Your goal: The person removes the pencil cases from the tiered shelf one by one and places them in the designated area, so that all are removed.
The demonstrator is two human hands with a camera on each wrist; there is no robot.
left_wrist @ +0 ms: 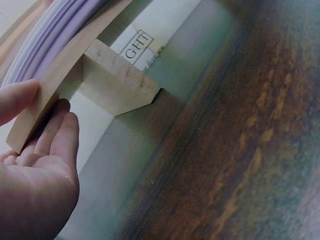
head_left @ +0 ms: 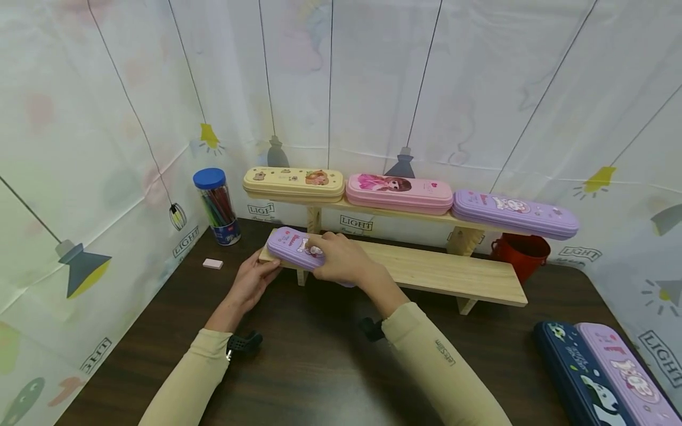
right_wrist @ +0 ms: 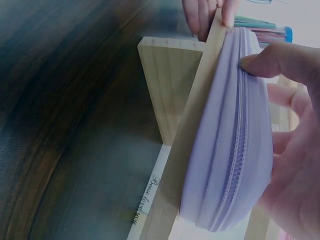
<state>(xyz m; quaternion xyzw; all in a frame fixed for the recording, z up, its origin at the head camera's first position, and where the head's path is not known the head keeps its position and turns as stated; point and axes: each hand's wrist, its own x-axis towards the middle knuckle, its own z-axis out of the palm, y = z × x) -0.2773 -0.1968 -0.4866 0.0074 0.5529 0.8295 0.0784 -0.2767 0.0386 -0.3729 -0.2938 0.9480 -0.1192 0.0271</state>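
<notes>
In the head view, the right hand (head_left: 343,257) grips a lilac, rounded zip case (head_left: 290,246) set slantwise at the left end of the pale wooden lower shelf (head_left: 442,269), over the dark brown bench (head_left: 319,349). The left wrist view shows what the head view hides: the left hand (left_wrist: 37,185) clasping the shelf's end, thumb at its edge, fingers underneath. Only the right wrist view reveals the zip (right_wrist: 235,165) along the case's side, the right thumb pressed near it.

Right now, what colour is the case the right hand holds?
The case in the right hand is light purple; the head view shows it best.
</notes>
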